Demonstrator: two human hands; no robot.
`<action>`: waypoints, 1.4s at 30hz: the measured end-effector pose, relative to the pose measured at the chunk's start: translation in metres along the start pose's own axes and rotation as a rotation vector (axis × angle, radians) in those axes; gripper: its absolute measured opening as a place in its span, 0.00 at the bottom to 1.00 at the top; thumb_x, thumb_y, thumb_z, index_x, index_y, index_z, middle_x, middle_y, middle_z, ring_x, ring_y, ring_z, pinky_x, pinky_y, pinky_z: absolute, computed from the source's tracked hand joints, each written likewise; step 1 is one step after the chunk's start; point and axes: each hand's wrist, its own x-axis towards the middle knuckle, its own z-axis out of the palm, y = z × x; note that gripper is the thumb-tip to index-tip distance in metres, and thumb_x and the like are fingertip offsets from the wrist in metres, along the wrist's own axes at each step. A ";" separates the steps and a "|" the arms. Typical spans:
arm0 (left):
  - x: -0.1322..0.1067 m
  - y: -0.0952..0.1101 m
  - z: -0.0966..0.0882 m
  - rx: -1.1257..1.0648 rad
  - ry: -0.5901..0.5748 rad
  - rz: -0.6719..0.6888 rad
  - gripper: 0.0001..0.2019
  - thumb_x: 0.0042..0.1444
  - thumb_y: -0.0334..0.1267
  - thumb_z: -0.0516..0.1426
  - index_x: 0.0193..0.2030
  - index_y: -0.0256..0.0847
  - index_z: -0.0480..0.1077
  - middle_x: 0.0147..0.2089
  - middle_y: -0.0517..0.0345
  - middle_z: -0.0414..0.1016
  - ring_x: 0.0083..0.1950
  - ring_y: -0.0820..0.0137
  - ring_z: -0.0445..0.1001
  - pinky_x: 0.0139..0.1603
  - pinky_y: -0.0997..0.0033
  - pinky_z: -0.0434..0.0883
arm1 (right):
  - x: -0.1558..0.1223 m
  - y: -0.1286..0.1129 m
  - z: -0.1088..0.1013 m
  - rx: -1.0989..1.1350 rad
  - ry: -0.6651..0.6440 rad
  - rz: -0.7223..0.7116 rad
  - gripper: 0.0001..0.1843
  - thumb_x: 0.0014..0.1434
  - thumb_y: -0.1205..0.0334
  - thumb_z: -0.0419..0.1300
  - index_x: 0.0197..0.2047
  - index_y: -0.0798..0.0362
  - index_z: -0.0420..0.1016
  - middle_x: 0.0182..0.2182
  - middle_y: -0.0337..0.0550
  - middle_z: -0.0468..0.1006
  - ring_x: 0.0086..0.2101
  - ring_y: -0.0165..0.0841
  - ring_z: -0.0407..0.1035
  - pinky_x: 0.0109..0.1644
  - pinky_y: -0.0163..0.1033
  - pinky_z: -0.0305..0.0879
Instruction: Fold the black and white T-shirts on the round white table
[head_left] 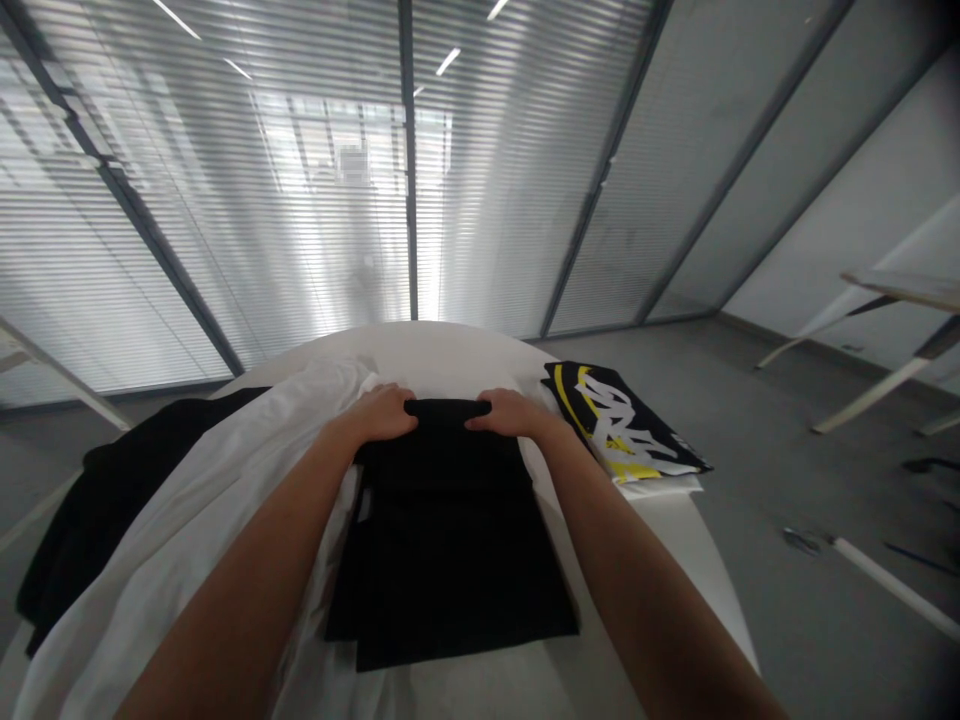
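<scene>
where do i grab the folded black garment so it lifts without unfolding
Probably grip the folded black garment at its two far corners, reaching over it from the near side, where the left hand and right hand sit. It lies flat, with layered loose edges toward the camera, so holding the far fold likely keeps the layers together.

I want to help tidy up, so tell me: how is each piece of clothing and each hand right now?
black garment: folded flat, mid-table
left hand: gripping its far edge
right hand: gripping its far edge
white cloth: unfolded, rumpled, beneath it
dark garment: unfolded, heaped at left
printed garment: folded, lying at right
</scene>
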 end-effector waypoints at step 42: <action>-0.023 -0.003 -0.049 -1.072 0.187 0.104 0.22 0.43 0.45 0.67 0.46 0.40 0.76 0.47 0.54 0.79 0.50 0.59 0.74 0.55 0.58 0.68 | -0.047 0.021 -0.066 0.428 0.403 -0.218 0.10 0.51 0.56 0.62 0.35 0.53 0.73 0.31 0.38 0.75 0.35 0.34 0.68 0.40 0.37 0.62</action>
